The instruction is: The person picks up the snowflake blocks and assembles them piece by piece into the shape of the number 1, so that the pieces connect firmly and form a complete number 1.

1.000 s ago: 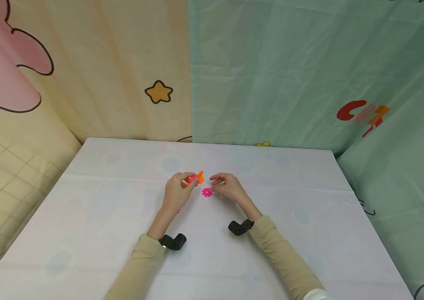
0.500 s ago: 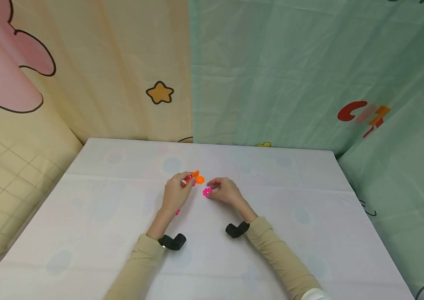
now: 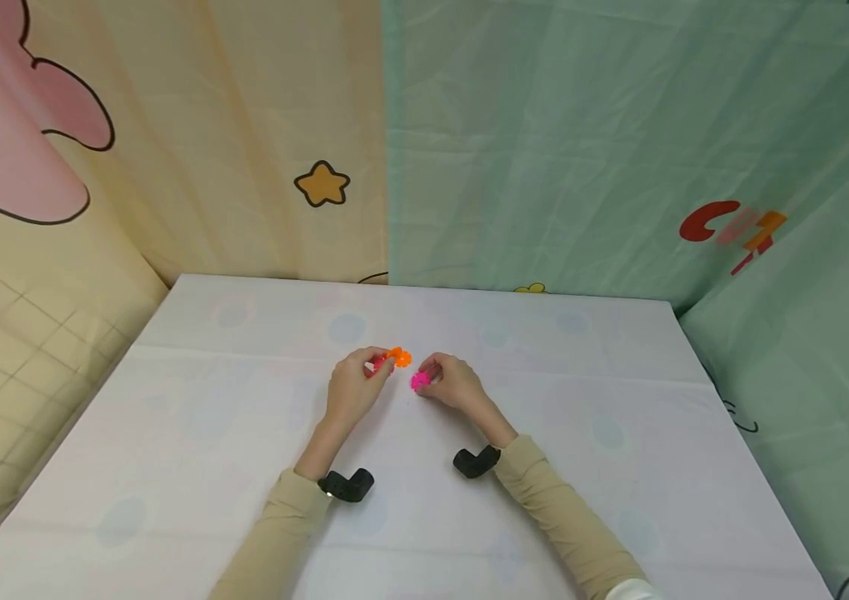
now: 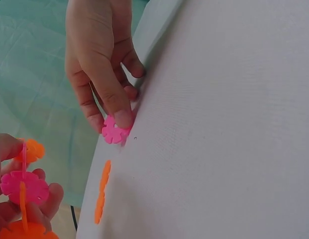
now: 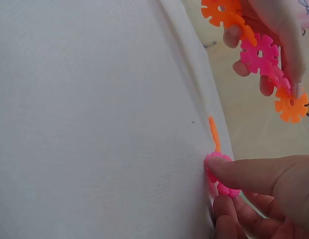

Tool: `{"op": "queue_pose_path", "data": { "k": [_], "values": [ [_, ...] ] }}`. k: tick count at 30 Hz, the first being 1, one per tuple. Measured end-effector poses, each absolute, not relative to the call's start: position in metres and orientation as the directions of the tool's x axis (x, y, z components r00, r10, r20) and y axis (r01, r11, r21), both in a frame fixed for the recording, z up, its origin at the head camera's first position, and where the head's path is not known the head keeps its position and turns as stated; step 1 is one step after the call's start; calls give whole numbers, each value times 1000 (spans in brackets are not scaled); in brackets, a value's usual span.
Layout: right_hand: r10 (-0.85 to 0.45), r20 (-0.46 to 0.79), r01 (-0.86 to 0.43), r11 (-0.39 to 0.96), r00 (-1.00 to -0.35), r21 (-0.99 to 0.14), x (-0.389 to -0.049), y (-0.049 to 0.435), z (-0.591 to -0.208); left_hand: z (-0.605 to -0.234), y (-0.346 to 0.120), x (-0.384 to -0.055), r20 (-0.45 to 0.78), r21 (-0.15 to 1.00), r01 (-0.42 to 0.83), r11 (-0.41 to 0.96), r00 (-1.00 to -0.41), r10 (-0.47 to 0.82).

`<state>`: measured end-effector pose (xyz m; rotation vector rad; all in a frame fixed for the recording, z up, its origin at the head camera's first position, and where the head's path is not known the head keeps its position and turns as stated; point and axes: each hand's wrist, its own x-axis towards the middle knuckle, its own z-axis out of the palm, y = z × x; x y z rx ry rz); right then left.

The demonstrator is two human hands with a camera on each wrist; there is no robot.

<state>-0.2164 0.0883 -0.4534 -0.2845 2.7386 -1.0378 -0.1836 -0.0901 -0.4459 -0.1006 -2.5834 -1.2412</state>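
Fingers of my right hand pinch a pink piece near the chain my left hand grips, both probably light and stiff, best held by rims.

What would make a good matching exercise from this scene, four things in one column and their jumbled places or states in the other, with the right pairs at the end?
Column one
1. Left hand
2. Right hand
3. Loose orange piece
4. Outlined star

Column two
A. Lies on the white tabletop
B. Holds pink flower-shaped plastic, no orange
C. Printed on the cream curtain
D. Holds the joined pink and orange discs

Right pairs: 1-D, 2-B, 3-A, 4-C
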Motion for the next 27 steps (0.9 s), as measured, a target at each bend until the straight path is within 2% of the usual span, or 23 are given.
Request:
{"op": "queue_pose_path", "data": {
  "k": [13,27],
  "values": [
    [-247,-92,-102,670,-965,-735,-217,101,-456,-448,-85,-183,218,775,141,616,-975,-51],
    [-154,-14,-74,551,-988,-831,-215,108,-443,-450,-78,-182,238,782,176,598,-971,-25]
  ]
}}
